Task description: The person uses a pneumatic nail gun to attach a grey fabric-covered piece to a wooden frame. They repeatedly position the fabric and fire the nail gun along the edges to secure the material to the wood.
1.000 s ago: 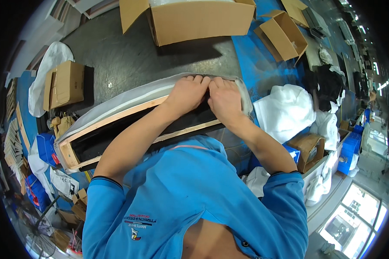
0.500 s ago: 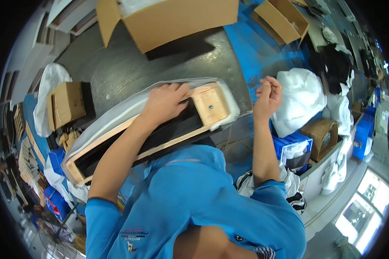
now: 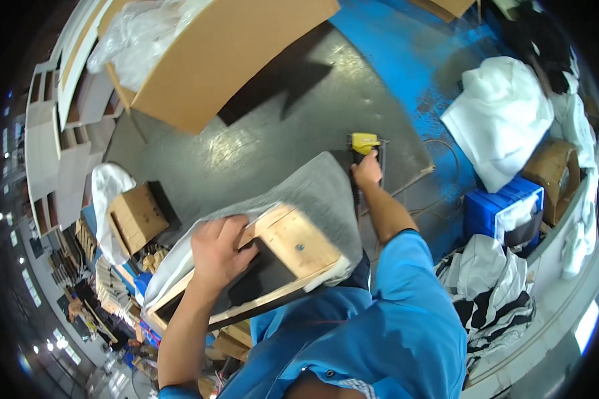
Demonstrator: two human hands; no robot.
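A long wooden frame (image 3: pixel 301 243) wrapped in grey fabric (image 3: pixel 319 187) lies tilted in front of my body, its open side with black material facing me. My left hand (image 3: pixel 217 251) is closed over the frame's far rail, fingers on the fabric edge and thumb inside the frame. Beyond the frame's right end, my right hand (image 3: pixel 367 171) is wrapped around the grip of a yellow and black staple gun (image 3: pixel 365 143). The tool is apart from the frame, over the dark tabletop. My palm hides most of its handle.
A large cardboard box (image 3: pixel 226 60) with clear plastic stands at the far side of the dark table (image 3: pixel 273 133). To the left is a small carton (image 3: pixel 138 216). On the right are white wrapped bundles (image 3: pixel 502 113), a blue crate (image 3: pixel 502 209) and a thin hose (image 3: pixel 454 156).
My right hand, raised and without the staple gun before, now reaches forward and grips it. The frame's right end has tilted up and swung nearer me; my left hand still holds its rail.
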